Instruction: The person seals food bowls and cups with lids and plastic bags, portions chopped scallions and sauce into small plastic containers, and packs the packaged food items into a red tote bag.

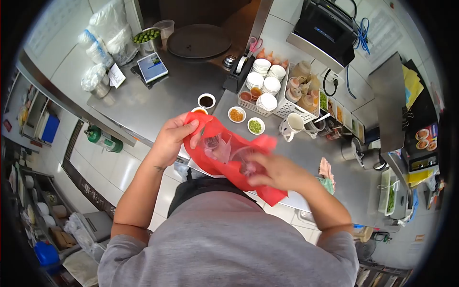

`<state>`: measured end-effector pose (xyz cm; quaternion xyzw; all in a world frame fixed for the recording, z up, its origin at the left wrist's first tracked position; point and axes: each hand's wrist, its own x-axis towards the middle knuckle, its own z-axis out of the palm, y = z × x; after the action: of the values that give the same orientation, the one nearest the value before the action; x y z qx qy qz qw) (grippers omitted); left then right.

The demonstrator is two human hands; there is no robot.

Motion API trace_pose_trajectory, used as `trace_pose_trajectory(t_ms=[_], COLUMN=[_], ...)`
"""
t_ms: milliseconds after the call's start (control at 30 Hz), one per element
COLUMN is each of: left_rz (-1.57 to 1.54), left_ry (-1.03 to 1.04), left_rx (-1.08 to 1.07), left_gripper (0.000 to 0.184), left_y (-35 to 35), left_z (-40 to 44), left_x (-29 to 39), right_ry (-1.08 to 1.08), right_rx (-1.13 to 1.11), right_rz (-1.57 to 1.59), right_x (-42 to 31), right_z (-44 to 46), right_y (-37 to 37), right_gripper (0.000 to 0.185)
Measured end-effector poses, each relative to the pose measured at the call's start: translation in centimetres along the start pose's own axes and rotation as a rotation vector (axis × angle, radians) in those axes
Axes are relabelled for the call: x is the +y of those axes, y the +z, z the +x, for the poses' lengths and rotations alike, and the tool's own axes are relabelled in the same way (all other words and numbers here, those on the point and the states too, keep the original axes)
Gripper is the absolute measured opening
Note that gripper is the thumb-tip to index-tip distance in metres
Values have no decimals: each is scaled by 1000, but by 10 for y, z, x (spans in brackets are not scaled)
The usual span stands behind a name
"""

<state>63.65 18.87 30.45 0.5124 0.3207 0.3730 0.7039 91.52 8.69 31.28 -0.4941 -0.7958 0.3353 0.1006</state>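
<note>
My left hand (173, 138) pinches the upper left edge of a red plastic bag (205, 160), held in front of my waist at the counter's edge. Small clear plastic bags (219, 147) with contents I cannot make out lie in the red bag's opening. Smeared by motion, my right hand (279, 172) is over the right part of the red bag, fingers at another clear bag; its grip is unclear. Just beyond are small white bowls: one with dark sauce (206, 100), one with golden-brown bits (236, 114), one with chopped greens (256, 126). A fourth is partly hidden.
A patterned mug (290, 126) stands right of the bowls. Behind are a basket of stacked white cups (270, 86) and a white basket of filled bags (292, 109). A tablet (153, 67), a pot of green fruit (147, 39) and a round tray (199, 40) sit farther back.
</note>
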Motion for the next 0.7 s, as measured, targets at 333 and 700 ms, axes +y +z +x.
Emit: trace_pose_trajectory(t_ms=[333, 700], left_rz=[20, 244], left_ry=[275, 384], left_rx=[-42, 99], left_gripper=[34, 31], left_y=[-8, -154], left_z=[68, 252], left_x=[108, 265], right_ry=[-193, -40], right_rx=[259, 485], right_rz=[-261, -667], right_x=[-71, -86], right_z=[-38, 217], right_y=[-128, -262], right_gripper=[13, 14])
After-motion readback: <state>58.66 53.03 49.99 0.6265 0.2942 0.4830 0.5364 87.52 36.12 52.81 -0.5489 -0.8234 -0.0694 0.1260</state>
